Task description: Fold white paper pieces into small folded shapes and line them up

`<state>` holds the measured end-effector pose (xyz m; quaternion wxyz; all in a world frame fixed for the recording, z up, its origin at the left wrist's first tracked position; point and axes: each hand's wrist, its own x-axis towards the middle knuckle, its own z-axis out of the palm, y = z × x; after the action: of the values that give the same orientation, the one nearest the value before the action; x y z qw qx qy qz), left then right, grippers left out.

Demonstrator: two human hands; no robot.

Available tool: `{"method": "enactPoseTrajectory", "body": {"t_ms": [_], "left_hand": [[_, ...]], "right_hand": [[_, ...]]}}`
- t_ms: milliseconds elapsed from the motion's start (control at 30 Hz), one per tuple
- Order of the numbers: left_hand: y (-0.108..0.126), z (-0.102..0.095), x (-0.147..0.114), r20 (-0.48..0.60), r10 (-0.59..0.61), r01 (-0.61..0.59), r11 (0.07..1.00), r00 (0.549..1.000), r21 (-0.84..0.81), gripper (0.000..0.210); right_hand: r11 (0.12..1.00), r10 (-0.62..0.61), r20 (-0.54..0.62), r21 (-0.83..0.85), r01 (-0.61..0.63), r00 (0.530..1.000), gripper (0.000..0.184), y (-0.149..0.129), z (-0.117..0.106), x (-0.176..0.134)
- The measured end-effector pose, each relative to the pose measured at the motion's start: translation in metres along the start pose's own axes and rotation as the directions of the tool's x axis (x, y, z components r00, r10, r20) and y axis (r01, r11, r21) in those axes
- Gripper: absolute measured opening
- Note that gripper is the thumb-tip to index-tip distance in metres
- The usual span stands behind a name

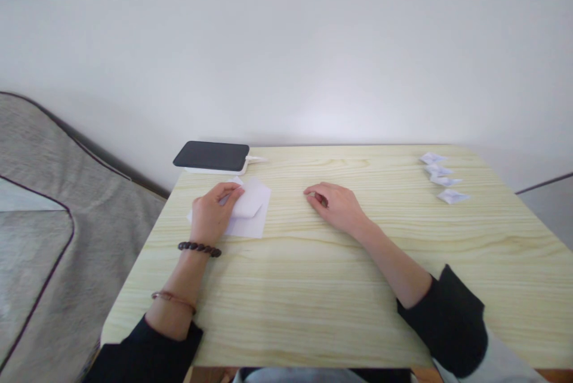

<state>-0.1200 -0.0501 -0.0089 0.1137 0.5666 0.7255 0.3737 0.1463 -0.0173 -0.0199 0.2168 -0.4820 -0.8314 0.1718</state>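
Observation:
My left hand (215,210) pinches a sheet of white paper (248,209) between thumb and fingertips. This paper has an angled, folded-looking corner and lies over other white paper (250,229) at the table's left; the hand covers part of both. My right hand (333,204) rests near the middle of the table, apart from the paper. Its fingers are curled, thumb tip close to the index fingertip, and nothing shows in them. Over at the right side sit several small folded paper pieces with pointed ends (453,195), in a column.
A black-screened phone (212,156) lies on a white block (242,170) at the back left, with a white cable (256,159) beside it. The pale wooden table (313,287) meets a white wall (313,61). Grey upholstered furniture (102,240) stands to the left.

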Motion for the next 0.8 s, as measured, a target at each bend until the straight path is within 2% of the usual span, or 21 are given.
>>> {"method": "enactPoseTrajectory", "body": {"t_ms": [133, 267, 367, 433, 500, 600, 733, 800], "left_hand": [[0.010, -0.002, 0.001, -0.049, -0.042, 0.038, 0.996, 0.998, -0.084, 0.023], [0.026, 0.000, 0.006, -0.013, -0.057, 0.054, 0.983, 0.998, -0.178, 0.028], [0.042, 0.009, 0.010, 0.023, -0.059, 0.063, 0.976, 0.998, -0.211, 0.031], [0.055, 0.020, 0.011, 0.090, -0.048, 0.067, 0.970, 0.995, -0.233, 0.036], [0.067, 0.036, 0.009, 0.133, -0.019, 0.056, 0.958, 0.991, -0.282, 0.035], [0.079, 0.060, 0.002, 0.211, 0.005, 0.069, 0.937, 0.977, -0.343, 0.031], [0.083, 0.073, -0.010, 0.380, 0.018, 0.166, 0.879, 0.925, -0.447, 0.036], [0.081, 0.072, -0.011, 0.486, 0.032, 0.245, 0.833, 0.873, -0.496, 0.039]], "right_hand": [[0.999, 0.009, -0.005, 0.051, -0.009, 1.000, 0.022, 0.000, -0.001, 0.000], [0.985, 0.027, -0.020, 0.170, -0.023, 0.999, 0.022, 0.002, -0.002, 0.001], [0.941, 0.076, -0.062, 0.334, -0.051, 0.995, 0.022, 0.006, -0.004, 0.000], [0.856, 0.147, -0.056, 0.507, -0.099, 0.988, 0.028, 0.009, -0.005, -0.001], [0.728, 0.188, -0.001, 0.671, -0.139, 0.982, 0.037, 0.013, -0.007, -0.003], [0.584, 0.203, 0.066, 0.792, -0.175, 0.977, 0.037, 0.016, -0.010, -0.007], [0.566, 0.279, 0.075, 0.792, -0.227, 0.957, 0.025, 0.015, -0.010, -0.009], [0.554, 0.310, 0.064, 0.799, -0.234, 0.949, 0.023, 0.015, -0.009, -0.008]]}}
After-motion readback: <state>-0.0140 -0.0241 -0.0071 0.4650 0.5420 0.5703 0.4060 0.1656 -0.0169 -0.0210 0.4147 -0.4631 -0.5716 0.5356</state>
